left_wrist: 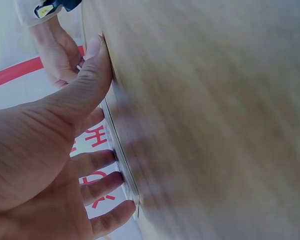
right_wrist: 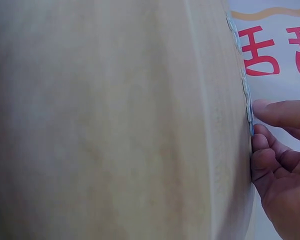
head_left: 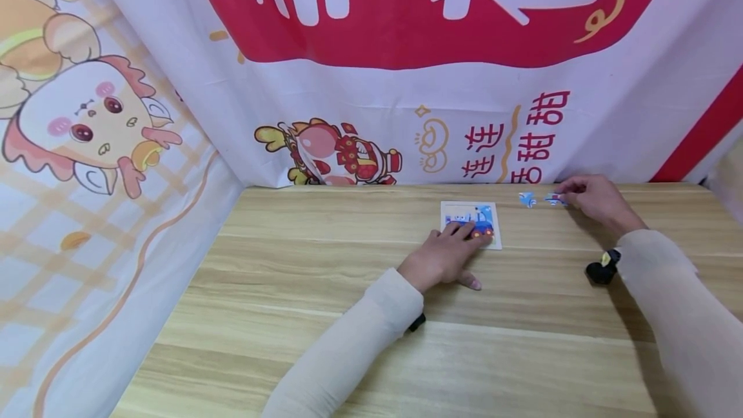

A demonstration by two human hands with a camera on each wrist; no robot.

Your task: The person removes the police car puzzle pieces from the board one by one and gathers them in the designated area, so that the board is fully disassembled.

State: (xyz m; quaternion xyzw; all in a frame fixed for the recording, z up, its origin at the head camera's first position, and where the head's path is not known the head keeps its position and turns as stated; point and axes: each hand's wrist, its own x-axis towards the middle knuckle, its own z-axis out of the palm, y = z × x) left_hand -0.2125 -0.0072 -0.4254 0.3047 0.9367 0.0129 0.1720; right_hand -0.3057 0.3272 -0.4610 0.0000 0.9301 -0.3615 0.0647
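A small square jigsaw puzzle [head_left: 493, 206] with a blue vehicle picture and a pale border lies on the table. My left hand [head_left: 444, 257] rests on it, fingers spread over its near part and thumb out to the side. In the left wrist view, the fingertips [left_wrist: 127, 210] press the thin board [left_wrist: 121, 155] from above. Farther right, my right hand [head_left: 598, 202] pinches a blue puzzle piece [head_left: 555, 199] between thumb and fingers at the table's back. Another light-blue puzzle piece [head_left: 527, 199] lies just left of it. The fingers partly hide the pinched piece.
The wooden table [head_left: 278, 276] ends at the back against a white and red printed cloth [head_left: 371, 102]. A second printed cloth [head_left: 139, 231] hangs along the left side. Black wrist devices [head_left: 602, 268] sit at both cuffs.
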